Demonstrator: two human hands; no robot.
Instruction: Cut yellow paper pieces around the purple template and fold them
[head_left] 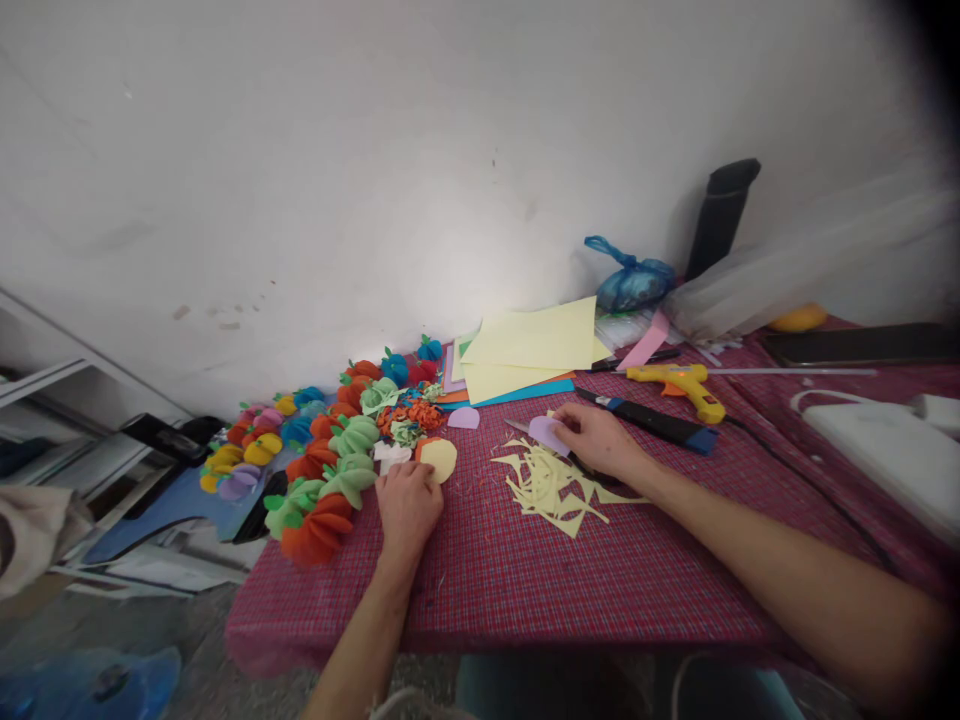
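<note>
Head view: my right hand pinches a lilac cutout. My left hand, curled, touches a yellow disc ahead, grip unclear. Gathering cut shapes, I judge; lifting needs gentle fingertips.

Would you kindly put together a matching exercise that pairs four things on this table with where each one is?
1 glue gun
2 lilac paper piece
3 yellow disc
4 blue bag

A by the wall
B at the left hand fingertips
C in the right hand
D on the cloth beyond the right hand

Pairs: 1-D, 2-C, 3-B, 4-A
</note>
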